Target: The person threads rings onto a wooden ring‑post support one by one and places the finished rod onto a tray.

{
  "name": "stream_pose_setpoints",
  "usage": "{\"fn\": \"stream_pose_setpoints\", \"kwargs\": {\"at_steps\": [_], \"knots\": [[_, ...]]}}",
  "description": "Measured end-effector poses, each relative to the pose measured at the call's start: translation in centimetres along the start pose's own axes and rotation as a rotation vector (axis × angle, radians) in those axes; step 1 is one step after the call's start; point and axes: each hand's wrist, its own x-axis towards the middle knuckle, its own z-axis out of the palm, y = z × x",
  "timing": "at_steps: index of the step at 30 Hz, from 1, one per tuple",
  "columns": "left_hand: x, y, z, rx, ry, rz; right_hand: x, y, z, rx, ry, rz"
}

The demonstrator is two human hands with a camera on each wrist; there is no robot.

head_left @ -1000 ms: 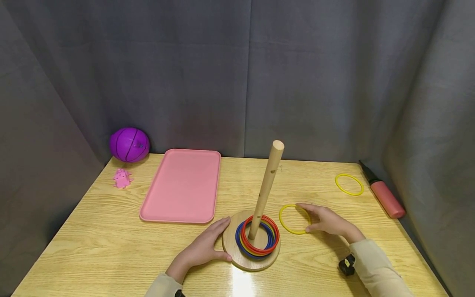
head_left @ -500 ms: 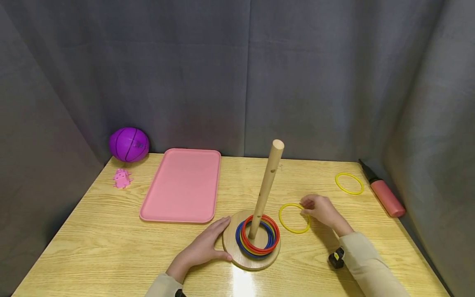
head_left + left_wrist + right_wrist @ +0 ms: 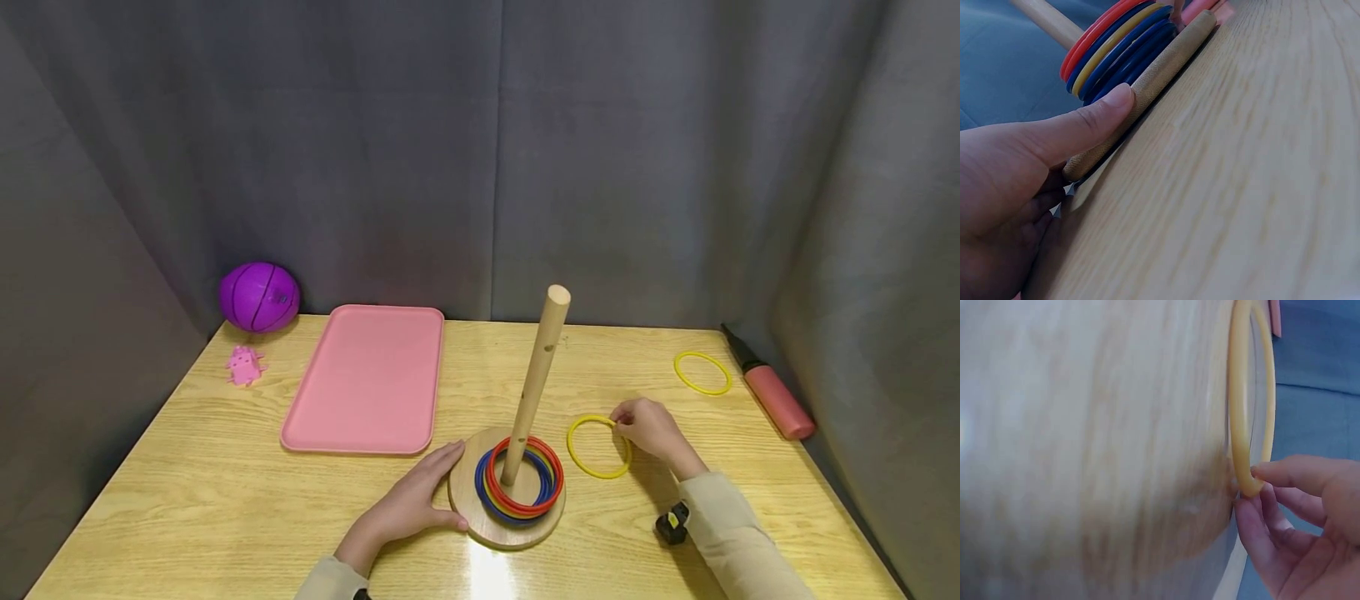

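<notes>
A wooden ring-toss stand has a round base and a tall upright peg. Red, blue and yellow rings lie stacked round the foot of the peg. My left hand rests against the base's left edge, fingers extended; in the left wrist view its thumb presses on the rim. To the right of the stand, my right hand pinches the upper right side of a yellow ring. Thumb and fingertips meet on that ring in the right wrist view.
Another yellow ring lies at the back right, beside a pink-and-black hand pump. Behind and left of the stand is a pink tray. A purple ball and a small pink spiky toy are at the far left. Grey curtains surround the table.
My right hand has shifted slightly left and its fingers have closed on the near yellow ring's upper right side. The left hand keeps its place on the base.
</notes>
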Motion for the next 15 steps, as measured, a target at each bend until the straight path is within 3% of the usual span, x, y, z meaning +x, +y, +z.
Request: {"fn": "stream_pose_setpoints", "kwargs": {"at_steps": [3,9,15], "knots": [[0.0,0.1,0.0,-0.004,0.0,0.001,-0.4,0.3,-0.1,0.077,-0.007,0.054],[0.1,0.0,0.0,-0.018,-0.007,-0.001,-1.1,0.6,-0.5,0.344,-0.027,0.213],[0.0,0.0,0.0,-0.027,-0.003,0.002,-1.6,0.3,-1.3,0.461,-0.01,0.242]]}}
